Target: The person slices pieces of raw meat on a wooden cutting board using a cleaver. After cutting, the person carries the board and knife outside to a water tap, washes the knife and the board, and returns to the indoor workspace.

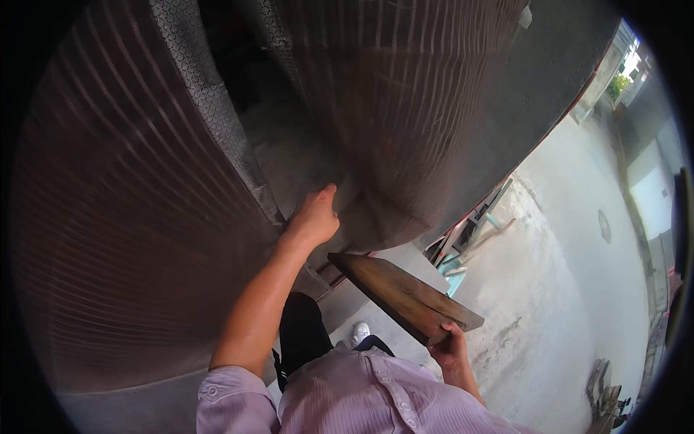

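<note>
My right hand point(450, 349) grips one end of a thick brown wooden board point(405, 295), with the thumb over its near edge. The board is held tilted in front of my body, its far end close to the foot of a curtain. My left hand point(316, 217) reaches forward into the gap between two panels of a dark brown striped door curtain. Its fingers point at the right panel point(390, 123), and I cannot tell whether they touch it. The left panel point(137, 239), edged with a grey patterned band point(210, 94), hangs beside my left forearm.
Beyond the gap lies a dark interior with a grey floor point(278, 141). A grey wall point(538, 87) stands right of the curtain. Wooden pieces and a pale green object point(455, 278) lean at its base. Concrete ground point(564, 239) stretches right, with a dark pile point(603, 394) at lower right.
</note>
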Demonstrator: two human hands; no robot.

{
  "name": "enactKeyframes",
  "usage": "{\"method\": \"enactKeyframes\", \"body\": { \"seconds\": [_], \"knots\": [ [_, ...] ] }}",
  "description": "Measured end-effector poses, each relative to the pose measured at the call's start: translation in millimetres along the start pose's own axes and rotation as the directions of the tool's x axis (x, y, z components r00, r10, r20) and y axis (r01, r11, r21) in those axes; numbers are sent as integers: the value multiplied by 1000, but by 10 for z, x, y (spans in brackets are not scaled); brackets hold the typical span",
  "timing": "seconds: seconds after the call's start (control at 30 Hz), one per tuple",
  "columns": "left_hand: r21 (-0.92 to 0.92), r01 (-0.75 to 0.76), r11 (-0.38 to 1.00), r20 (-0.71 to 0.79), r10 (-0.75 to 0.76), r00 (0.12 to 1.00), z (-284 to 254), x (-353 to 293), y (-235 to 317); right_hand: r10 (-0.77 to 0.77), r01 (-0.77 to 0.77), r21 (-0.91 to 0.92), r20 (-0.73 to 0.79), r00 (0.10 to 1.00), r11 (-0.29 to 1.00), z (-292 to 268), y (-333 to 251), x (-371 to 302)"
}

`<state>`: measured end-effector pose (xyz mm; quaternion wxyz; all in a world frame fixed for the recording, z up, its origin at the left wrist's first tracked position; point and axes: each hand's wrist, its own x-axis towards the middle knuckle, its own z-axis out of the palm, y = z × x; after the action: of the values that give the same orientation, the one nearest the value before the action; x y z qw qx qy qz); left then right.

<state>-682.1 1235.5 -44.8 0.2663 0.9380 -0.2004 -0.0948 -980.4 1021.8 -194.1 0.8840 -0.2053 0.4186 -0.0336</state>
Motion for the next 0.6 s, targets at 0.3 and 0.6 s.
{"method": "enactKeyframes", "body": {
  "seconds": [0.3,0.6],
  "knots": [
    [-383,34,923,237,63,970,-758,1169,-1372,77,-76,-13,82,994,997,1071,-216,787],
    [-536,385,751,443,-137,886,-1464,1249,-1957,62,-51,230,-44,997,972,858,-66,271]
  ]
}}
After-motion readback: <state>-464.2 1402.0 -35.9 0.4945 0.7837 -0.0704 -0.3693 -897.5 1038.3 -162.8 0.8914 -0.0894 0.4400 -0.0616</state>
